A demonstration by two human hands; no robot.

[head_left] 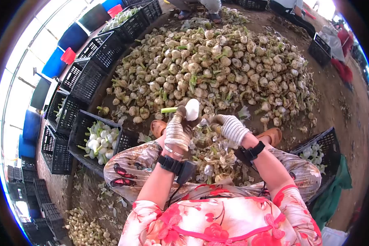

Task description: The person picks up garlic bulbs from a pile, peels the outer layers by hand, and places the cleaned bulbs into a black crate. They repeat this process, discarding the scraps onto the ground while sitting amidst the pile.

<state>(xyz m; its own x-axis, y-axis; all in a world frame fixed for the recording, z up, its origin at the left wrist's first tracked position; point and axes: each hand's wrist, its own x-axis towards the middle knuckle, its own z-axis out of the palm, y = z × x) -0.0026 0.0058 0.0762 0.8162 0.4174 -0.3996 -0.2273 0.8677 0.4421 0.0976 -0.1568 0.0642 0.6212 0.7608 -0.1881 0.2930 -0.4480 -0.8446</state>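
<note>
My left hand [180, 127], in a dirty striped work glove, grips a garlic bulb [192, 109]. The bulb is white and smooth, with a short green stem pointing left. My right hand [229, 128], gloved the same way, is a little to the right, apart from the bulb. Its fingers are curled in, and whatever they may hold is hidden. Beneath both hands lies a heap of loose peeled skins [213, 153] between my legs. Just ahead rises a large pile of unpeeled garlic bulbs [217, 65], brownish and soiled.
At my left stands a black crate [78, 133] holding clean white garlic [100, 143]. More black crates [90, 80] line the left side, beside blue tubs [73, 36]. Another crate [330, 141] with garlic is by my right knee. Other people sit beyond the pile.
</note>
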